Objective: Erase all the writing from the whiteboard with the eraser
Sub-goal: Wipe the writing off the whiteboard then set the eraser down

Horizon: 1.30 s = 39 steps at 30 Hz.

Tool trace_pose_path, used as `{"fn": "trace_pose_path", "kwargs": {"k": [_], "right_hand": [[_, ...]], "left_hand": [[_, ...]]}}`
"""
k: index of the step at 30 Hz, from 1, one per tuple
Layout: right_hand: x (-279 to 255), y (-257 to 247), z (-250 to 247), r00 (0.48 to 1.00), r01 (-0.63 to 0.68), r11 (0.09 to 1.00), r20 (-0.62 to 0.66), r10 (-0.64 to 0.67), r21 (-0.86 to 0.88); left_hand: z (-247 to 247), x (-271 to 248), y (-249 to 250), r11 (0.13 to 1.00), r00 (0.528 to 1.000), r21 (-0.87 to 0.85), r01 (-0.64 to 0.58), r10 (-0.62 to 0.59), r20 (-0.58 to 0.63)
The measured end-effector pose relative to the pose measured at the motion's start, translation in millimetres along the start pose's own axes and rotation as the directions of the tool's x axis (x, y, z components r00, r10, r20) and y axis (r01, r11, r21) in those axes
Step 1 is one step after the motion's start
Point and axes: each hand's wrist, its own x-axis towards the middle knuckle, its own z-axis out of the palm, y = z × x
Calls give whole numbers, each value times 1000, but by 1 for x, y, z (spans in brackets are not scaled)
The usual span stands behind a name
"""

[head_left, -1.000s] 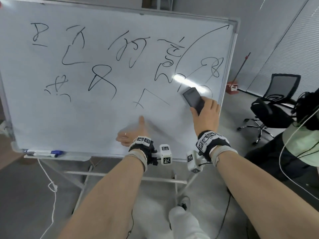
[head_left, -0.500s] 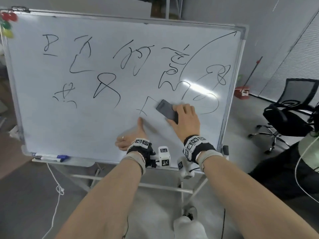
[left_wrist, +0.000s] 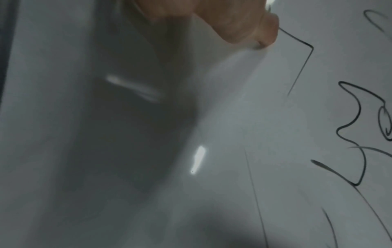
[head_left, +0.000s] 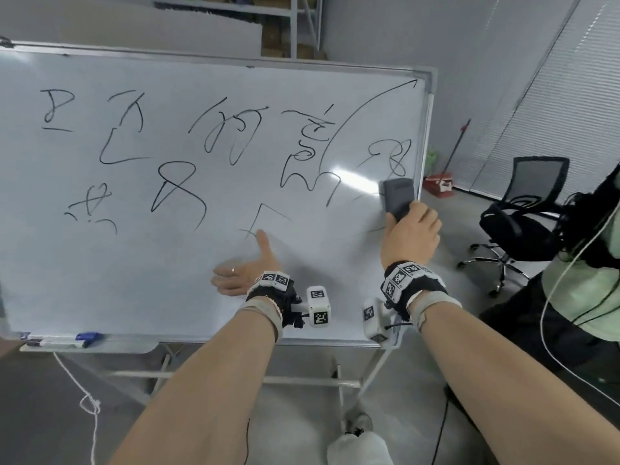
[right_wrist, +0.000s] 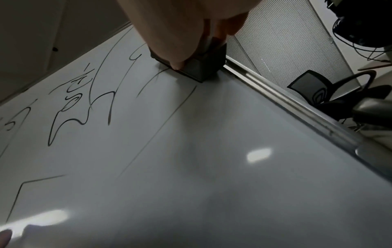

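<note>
The whiteboard (head_left: 134,280) on a metal stand fills the head view, with black scribbles across its upper part and a bare lower part. My right hand (head_left: 410,231) grips a dark grey eraser (head_left: 398,197) and presses it flat on the board close to the right frame edge. In the right wrist view the eraser (right_wrist: 199,68) sits on the board (right_wrist: 212,151) by the frame, with pen strokes to its left. My left hand (head_left: 246,271) lies flat on the lower board, thumb up near an angular stroke. The left wrist view shows the thumb (left_wrist: 244,25) on the board (left_wrist: 254,151).
The marker tray (head_left: 87,345) at the board's lower left holds a blue-capped marker (head_left: 85,337). A black office chair (head_left: 523,209) and a seated person in green (head_left: 590,280) are at the right. A red-handled broom (head_left: 446,169) leans behind. A white cord (head_left: 90,404) hangs lower left.
My right hand swept the eraser from the board's right side to the middle and back to the right edge, wiping out part of the lower right loops. The left hand stayed flat on the board.
</note>
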Motion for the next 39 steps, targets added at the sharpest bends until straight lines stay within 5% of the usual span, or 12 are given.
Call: {"fn": "trace_pose_path", "kwargs": {"k": [6,10,16,19,23,28,35,39], "right_hand": [[-9,-21,8,999,-15,988,-25,19,152],[-31,-45,15,968,238,930,12,-251,279],[-58,-68,21,809,516,798,130,-574,312],[-54,-52,18,837,498,837,125,-532,226],[-35,1,10,977,203,966,31,-210,159],[-28,16,7,997,73,990,-23,-71,123],[-82,-48,30,950,252,917,102,-295,311],[-110,-109,45,825,436,819,199,-530,373]], "left_hand": [[-7,15,4,998,997,-58,-6,2,-75],[-17,36,2,998,994,-58,6,-12,-105],[-12,35,-4,998,994,-61,5,-11,-109],[-9,28,-1,997,994,-80,22,-30,-103],[0,23,-3,997,994,-80,17,-26,-104],[0,26,-2,997,992,-77,17,-27,-122],[-23,52,-9,999,995,-44,-21,16,-96],[-58,84,-6,998,992,-48,35,-41,-123]]}}
